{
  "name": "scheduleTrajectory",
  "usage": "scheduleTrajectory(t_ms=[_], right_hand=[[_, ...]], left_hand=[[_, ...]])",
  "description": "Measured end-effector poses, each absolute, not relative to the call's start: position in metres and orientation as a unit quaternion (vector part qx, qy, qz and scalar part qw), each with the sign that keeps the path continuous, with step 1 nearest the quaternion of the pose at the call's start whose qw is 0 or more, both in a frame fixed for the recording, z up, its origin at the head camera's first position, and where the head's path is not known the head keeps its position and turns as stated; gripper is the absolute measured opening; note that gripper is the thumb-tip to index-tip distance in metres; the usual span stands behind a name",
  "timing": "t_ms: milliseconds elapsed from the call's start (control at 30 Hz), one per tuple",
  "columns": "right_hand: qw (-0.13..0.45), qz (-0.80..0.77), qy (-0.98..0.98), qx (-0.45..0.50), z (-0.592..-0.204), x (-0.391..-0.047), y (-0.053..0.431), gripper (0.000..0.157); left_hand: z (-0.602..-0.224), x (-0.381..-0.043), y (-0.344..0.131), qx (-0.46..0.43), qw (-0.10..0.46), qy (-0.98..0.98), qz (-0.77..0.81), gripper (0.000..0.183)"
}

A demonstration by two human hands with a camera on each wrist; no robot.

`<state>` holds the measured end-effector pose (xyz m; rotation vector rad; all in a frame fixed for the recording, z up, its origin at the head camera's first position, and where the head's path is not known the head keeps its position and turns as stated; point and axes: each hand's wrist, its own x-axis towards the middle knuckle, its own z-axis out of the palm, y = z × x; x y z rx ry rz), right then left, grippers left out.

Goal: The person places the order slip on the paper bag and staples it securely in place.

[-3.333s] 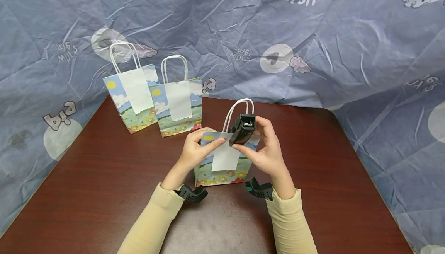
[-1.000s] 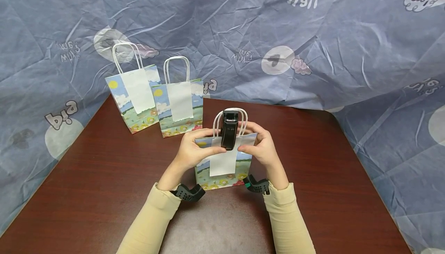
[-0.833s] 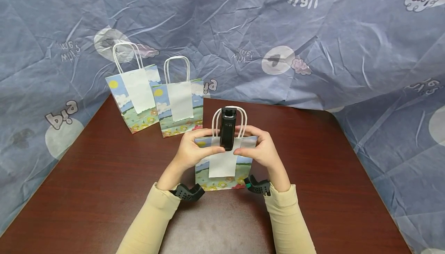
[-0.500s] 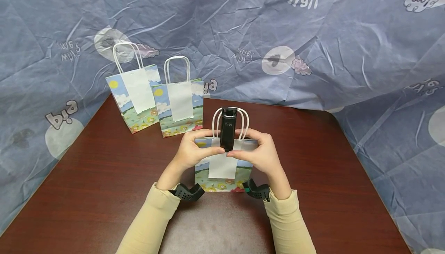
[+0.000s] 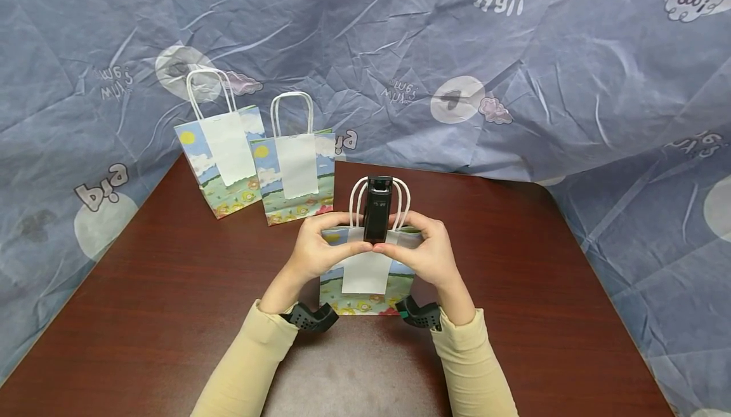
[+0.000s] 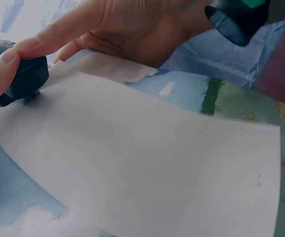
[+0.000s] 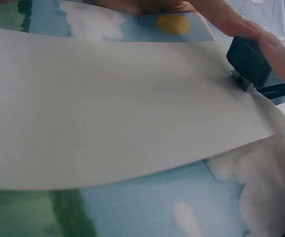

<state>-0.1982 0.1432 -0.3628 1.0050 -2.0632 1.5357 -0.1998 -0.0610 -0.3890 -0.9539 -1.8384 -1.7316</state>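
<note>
A black stapler [image 5: 377,207] straddles the top edge of a patterned paper gift bag [image 5: 337,290], between its white handles. Under its near end lies a white paper sheet [image 5: 364,274], hanging down the bag's front. My left hand [image 5: 320,247] and right hand [image 5: 425,249] close in from either side, thumbs meeting on the stapler's near end. The other fingers reach behind the bag, mostly hidden. In the left wrist view both thumbs press the stapler's head [image 6: 29,79]; in the right wrist view its jaw sits over the sheet's top edge [image 7: 261,106].
Two matching bags, one at the far left [image 5: 225,150] and one nearer the middle [image 5: 294,169], stand at the back left, each with a white sheet on its front. A blue printed cloth [image 5: 365,55] hangs behind the dark wooden table [image 5: 514,315].
The stapler, tilted in my right hand at first, now stands straight at the middle of the bag's top. My right thumb has slid left onto its near end to meet the left thumb.
</note>
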Motion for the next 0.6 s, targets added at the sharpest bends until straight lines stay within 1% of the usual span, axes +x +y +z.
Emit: scheduleTrajectory(t_ms=[167,300,600], right_hand=[[0.194,0.559,-0.716,0.371,-0.3645,-0.2008,0.1426,0.03],[0.189,0.572,-0.708,0.369,-0.3656,-0.2028,0.1417,0.028],[0.181,0.565,-0.725,0.348,-0.3631,-0.201,0.1409,0.035]], left_hand=[[-0.3862,-0.1996,-0.0597,-0.361,0.238,-0.651,-0.624,0.037],[-0.3839,-0.1986,-0.0599,-0.357,0.23,-0.65,-0.63,0.036],[-0.3856,-0.1977,-0.0654,-0.34,0.2,-0.665,-0.634,0.035]])
